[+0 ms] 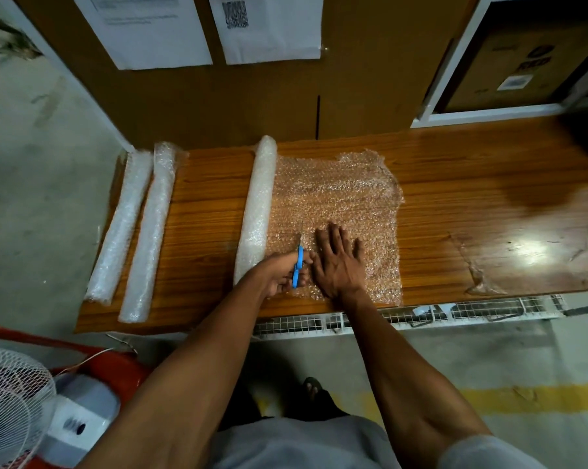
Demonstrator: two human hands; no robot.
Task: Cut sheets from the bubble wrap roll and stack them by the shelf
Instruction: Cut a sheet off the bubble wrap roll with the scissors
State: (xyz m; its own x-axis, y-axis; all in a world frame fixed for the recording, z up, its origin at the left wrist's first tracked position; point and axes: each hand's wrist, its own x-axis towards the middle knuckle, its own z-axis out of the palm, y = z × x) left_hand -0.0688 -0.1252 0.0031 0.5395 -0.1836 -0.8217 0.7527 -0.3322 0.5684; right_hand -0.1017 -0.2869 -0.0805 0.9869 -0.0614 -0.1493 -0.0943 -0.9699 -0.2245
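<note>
**A:** Your left hand [282, 275] has its fingers curled round the blue handles of the scissors [298, 262], and the thin blades point away from you over the unrolled bubble wrap sheet [340, 201]. Can't tell how far apart the blades are, they're too thin to make out.

**B:** And your right hand [338, 262] is just flat, yeah? Fingers straight and spread, palm pressing down on the sheet right beside the scissors, gripping nothing.

**A:** Yep. The sheet lies spread on the wooden table [455, 184], reaching from the near edge almost to the far one, with a ragged far edge. It's attached on its left to the bubble wrap roll [257, 211], which lies lengthwise across the table, and the scissors sit just to the right of that roll.

**B:** You've got two more rolls [133, 228] further left, side by side at the table's left end, well apart from the one you're working on.

**A:** Behind the table stands a big cardboard box [268, 96] with printed papers [143, 25] stuck to it. A white fan [11, 401] sits at your lower left.
</note>
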